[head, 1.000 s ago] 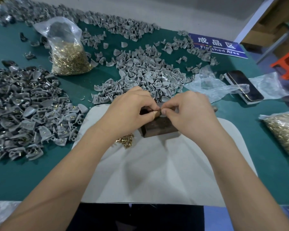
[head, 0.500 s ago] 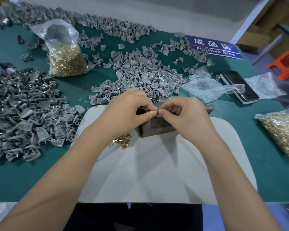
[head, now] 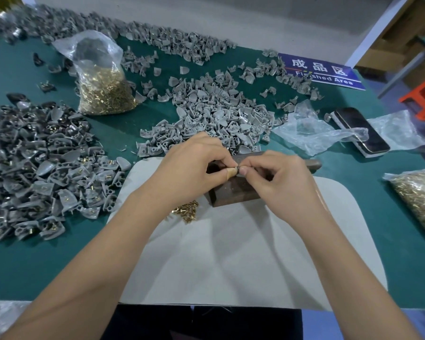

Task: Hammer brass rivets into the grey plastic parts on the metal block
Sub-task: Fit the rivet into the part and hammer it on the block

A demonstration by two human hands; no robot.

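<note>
Loading step: left hand (head: 189,168) and right hand (head: 277,177) pinch a small part, hidden by fingertips, above the metal block (head: 233,192) on the counter (head: 22,266); next comes seating it for hammering.

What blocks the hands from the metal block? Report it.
Nothing visible does. The left hand and right hand pinch something small directly over the metal block, fingertips meeting above its top.

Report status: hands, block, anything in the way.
Left hand and right hand both pinching a small part over the metal block. Loose brass rivets beside block. No hammer in hand. Nothing blocking.
</note>
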